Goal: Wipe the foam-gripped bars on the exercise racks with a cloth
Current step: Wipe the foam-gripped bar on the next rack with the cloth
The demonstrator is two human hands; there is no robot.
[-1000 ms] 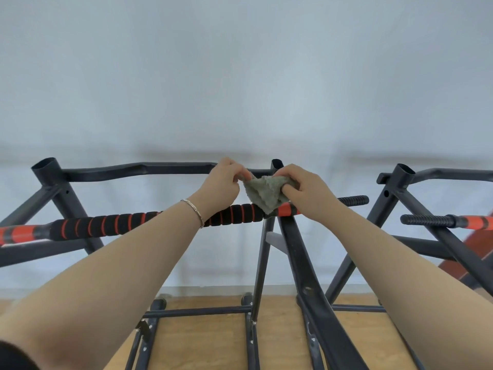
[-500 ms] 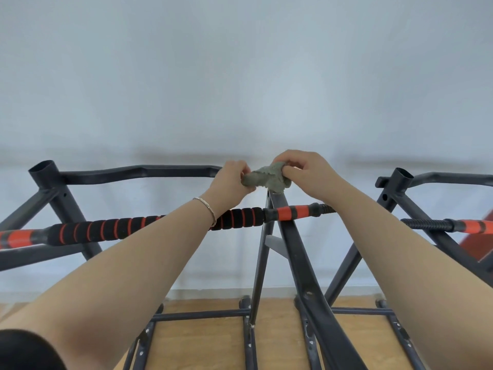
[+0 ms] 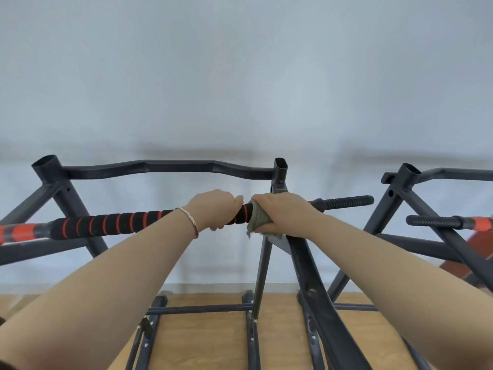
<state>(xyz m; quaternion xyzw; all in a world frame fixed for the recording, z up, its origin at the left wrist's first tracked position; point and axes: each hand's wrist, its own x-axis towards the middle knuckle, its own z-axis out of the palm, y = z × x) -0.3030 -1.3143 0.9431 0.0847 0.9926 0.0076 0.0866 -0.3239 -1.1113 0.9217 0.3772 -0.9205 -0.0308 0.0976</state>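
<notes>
A black foam-gripped bar with orange rings (image 3: 114, 222) runs across the black rack (image 3: 280, 172) at chest height. My left hand (image 3: 216, 209) grips the foam just left of the rack's middle upright. My right hand (image 3: 282, 213) wraps a grey-green cloth (image 3: 257, 218) around the same bar, right beside the left hand. The cloth's lower edge hangs under my right palm. The bar's ribbed black end (image 3: 344, 201) sticks out to the right of my right hand.
A second black rack (image 3: 405, 174) stands at the right with its own ribbed, orange-banded bar (image 3: 448, 222). Rack legs and cross braces (image 3: 202, 308) rest on a wooden floor (image 3: 208, 340). A pale wall (image 3: 240, 76) is close behind the racks.
Both hands came down from above the bar, where they held the cloth between them. The left hand now grips the foam and the right hand holds the cloth around the bar.
</notes>
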